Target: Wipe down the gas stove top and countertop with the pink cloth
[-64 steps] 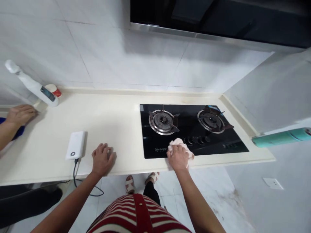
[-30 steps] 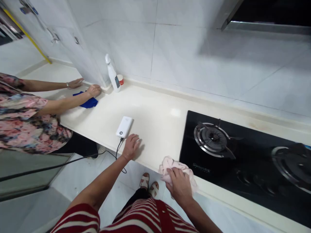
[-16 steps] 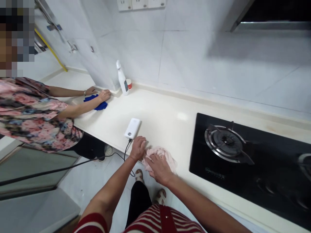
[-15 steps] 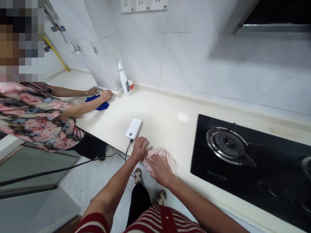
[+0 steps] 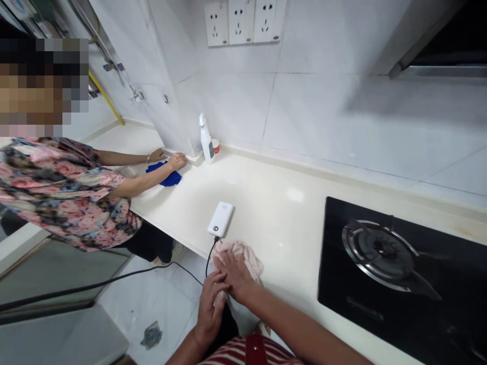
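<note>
A crumpled pale pink cloth (image 5: 249, 257) lies on the counter by its front edge. Flat across the cloth, my right hand (image 5: 235, 276) presses it down, its fingers covering part of it. My left hand (image 5: 211, 304) is at the counter's front edge, beside my right hand and seemingly touching it, with fingers loosely bent and nothing visible in them. Just beyond the cloth rests a white power bank (image 5: 221, 219), with a black cable (image 5: 208, 259) plugged into its near end.
A black gas hob (image 5: 353, 279) is set into the counter (image 5: 266, 203) on the right. At the back stand a white spray bottle (image 5: 206, 142) and a small red-and-white cup (image 5: 215, 146). To the left, another person's hand (image 5: 177, 161) is by a blue cloth (image 5: 170, 177).
My right hand and the pink cloth have moved left, closer to the power bank. My left hand has drawn back from the countertop toward my body. The view has shifted slightly.
</note>
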A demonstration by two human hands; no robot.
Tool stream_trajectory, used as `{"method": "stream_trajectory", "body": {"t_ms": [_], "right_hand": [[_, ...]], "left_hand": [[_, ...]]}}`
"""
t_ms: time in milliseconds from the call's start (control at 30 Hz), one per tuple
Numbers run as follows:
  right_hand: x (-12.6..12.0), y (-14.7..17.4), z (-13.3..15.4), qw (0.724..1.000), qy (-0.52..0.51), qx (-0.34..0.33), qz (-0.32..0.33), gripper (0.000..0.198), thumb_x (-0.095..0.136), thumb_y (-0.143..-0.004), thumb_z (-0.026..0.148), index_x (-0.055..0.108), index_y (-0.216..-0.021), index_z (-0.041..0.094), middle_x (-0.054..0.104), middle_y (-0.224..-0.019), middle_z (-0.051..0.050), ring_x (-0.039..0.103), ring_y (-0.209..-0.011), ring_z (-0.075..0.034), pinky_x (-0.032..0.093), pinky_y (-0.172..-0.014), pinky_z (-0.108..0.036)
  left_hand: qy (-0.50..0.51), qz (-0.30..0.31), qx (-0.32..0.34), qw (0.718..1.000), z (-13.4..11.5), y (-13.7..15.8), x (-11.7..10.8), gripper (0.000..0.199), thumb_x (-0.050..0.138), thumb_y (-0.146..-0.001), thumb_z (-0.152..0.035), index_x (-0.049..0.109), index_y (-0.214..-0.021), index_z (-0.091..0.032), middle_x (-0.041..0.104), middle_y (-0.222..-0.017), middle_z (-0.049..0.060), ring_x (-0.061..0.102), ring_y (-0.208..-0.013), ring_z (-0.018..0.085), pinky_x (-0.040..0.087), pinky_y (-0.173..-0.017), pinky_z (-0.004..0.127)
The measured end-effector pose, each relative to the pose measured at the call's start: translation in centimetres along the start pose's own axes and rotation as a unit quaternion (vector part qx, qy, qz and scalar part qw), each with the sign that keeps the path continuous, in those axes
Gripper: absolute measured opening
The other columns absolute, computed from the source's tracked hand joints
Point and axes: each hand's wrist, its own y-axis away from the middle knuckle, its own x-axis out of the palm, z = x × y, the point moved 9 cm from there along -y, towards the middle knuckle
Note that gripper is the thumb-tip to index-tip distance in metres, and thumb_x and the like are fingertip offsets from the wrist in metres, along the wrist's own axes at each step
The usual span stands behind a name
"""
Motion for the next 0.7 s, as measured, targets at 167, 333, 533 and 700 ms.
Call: {"method": "stream_trajectory", "body": {"t_ms": [167,333,533,700], "right_hand": [[0.7,-2.1,0.9,1.000,-0.024,0.002,0.011,0.047,0.040,-0.100,0.024,0.048,-0.146,0.022,0.043,-0.155,-0.013,0.035,-0.142,-0.034,0.034,-0.107,-0.056],[-0.5,3.1,-2.4,0.998,-0.009,0.028,-0.046,0.054,0.055,-0.093,0.029,0.047,-0.147,0.023,0.045,-0.153,-0.015,0.035,-0.140,-0.035,0.036,-0.103,-0.052],[-0.4,16.0,-9.0,0.996,0.021,0.079,-0.038,0.057,0.076,-0.080,0.035,0.057,-0.134,0.029,0.057,-0.139,-0.010,0.049,-0.121,-0.030,0.035,-0.097,-0.045],[-0.6,29.0,-14.8,0.977,0.062,0.184,-0.086,0.045,0.078,-0.078,0.031,0.066,-0.122,0.031,0.064,-0.127,-0.008,0.051,-0.117,-0.029,0.032,-0.095,-0.043]], "left_hand": [[-0.040,0.000,0.017,0.999,0.0,-3.5,-0.6,0.025,0.045,-0.099,-0.025,0.065,-0.113,-0.031,0.065,-0.125,0.007,0.054,-0.128,0.024,0.050,-0.107,0.054],[-0.052,0.004,0.038,0.998,-0.9,-6.2,2.7,0.023,0.045,-0.099,-0.026,0.065,-0.110,-0.027,0.064,-0.123,0.009,0.054,-0.125,0.023,0.049,-0.107,0.050],[-0.145,0.052,0.081,0.985,0.4,-8.4,7.4,0.022,0.047,-0.098,-0.031,0.067,-0.106,-0.024,0.063,-0.120,0.010,0.056,-0.120,0.023,0.049,-0.104,0.047],[-0.163,0.079,0.075,0.981,1.1,-10.9,10.7,0.024,0.050,-0.095,-0.035,0.069,-0.100,-0.022,0.063,-0.119,0.013,0.054,-0.120,0.030,0.044,-0.103,0.053]]}}
